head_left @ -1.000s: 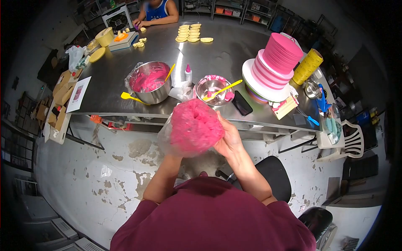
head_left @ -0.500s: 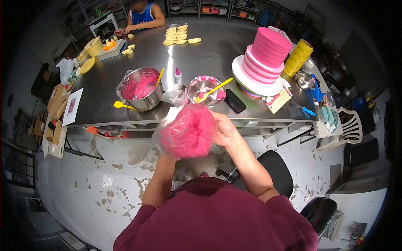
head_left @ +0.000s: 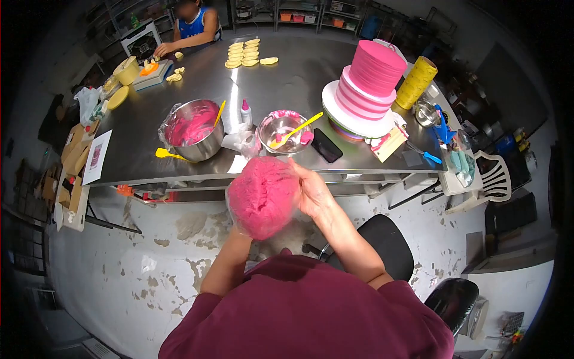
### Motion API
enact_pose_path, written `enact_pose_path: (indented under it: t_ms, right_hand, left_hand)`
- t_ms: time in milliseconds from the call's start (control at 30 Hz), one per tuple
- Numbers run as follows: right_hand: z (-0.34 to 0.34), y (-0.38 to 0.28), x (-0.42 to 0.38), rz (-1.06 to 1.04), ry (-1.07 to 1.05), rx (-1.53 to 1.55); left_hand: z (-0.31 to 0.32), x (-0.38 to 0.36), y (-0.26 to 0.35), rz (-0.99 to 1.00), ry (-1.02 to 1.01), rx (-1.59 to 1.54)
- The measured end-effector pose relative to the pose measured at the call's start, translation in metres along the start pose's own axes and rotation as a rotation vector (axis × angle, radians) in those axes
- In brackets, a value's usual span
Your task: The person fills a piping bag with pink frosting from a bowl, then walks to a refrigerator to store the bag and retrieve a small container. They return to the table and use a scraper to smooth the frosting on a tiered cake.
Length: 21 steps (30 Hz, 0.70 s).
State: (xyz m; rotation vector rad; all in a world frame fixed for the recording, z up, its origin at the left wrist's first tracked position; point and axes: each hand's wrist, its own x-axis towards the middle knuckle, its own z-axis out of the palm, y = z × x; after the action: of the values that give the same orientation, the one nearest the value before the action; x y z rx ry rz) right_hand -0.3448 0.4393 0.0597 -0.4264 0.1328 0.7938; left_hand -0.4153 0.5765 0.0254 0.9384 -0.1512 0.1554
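Note:
A clear plastic bag of pink frosting (head_left: 264, 198) is held up in front of me, just off the table's near edge. My right hand (head_left: 313, 190) grips its right side, thumb near the top and fingers along the plastic. Beneath the bag, my left hand (head_left: 241, 232) supports it; only the wrist part shows and its fingers are hidden. Beyond the bag stands a steel bowl (head_left: 267, 142) smeared with pink and white frosting, a yellow spatula (head_left: 306, 124) resting in it. To the left, a larger steel bowl (head_left: 209, 143) contains pink frosting and another yellow spatula (head_left: 220, 112).
A tall pink cake (head_left: 373, 69) stands on a white board at right, near a phone (head_left: 327, 146) and a yellow roll (head_left: 417, 82). A small bottle (head_left: 246, 112) is between the bowls. Across the table (head_left: 287, 66), a person (head_left: 194, 27) works near yellow pieces (head_left: 244, 52). A black chair (head_left: 382, 248) is behind.
The frosting bag has turned in my hands and now looks rounder, its hollow closer to a narrow crease. The view has shifted slightly. Across the table, the person's arm has reached out leftward.

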Motion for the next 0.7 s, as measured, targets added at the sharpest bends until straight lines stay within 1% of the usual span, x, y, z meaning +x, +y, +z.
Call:
enact_pose_path:
  t_ms: [100,200,300,333,400,433,467,500,533,567,633,700]
  right_hand:
    - [0.018,0.003,-0.012,-0.027,0.004,0.011]
    - [0.022,0.004,-0.017,-0.021,-0.026,0.038]
    - [0.013,0.007,-0.014,-0.006,-0.014,0.068]
    - [0.006,0.008,-0.011,0.0,-0.001,0.075]
    - [-0.02,0.009,-0.002,0.117,-0.148,0.198]
    - [-0.02,0.008,-0.002,0.176,-0.223,0.259]
    - [-0.017,0.006,-0.005,0.177,-0.173,0.209]
    - [0.001,0.002,-0.014,0.179,-0.124,0.158]
    - [0.011,0.0,-0.018,0.183,-0.074,0.108]
    - [0.01,-0.002,-0.016,0.206,-0.103,0.098]
    - [0.008,-0.006,-0.011,0.259,-0.168,0.08]
    - [0.009,-0.006,-0.009,0.258,-0.184,0.032]
  left_hand:
    - [0.008,0.011,0.007,0.222,-0.127,0.152]
    - [0.017,0.012,0.013,0.265,-0.172,0.134]
    - [0.019,0.014,0.023,0.325,-0.119,0.51]
    - [0.019,0.013,0.021,0.307,-0.07,0.457]
    - [0.014,0.008,0.012,0.27,0.028,0.353]
    - [0.001,0.01,0.0,0.148,0.042,0.11]
    - [-0.018,0.012,-0.017,0.025,0.056,-0.133]
    - [-0.03,0.014,-0.025,-0.098,0.069,-0.375]
    - [-0.029,0.017,-0.019,-0.099,-0.004,-0.308]
    - [-0.029,0.023,-0.011,-0.099,-0.075,-0.24]
    - [-0.02,0.024,0.009,-0.126,-0.183,-0.246]
    - [-0.006,0.023,0.025,-0.181,-0.269,-0.401]
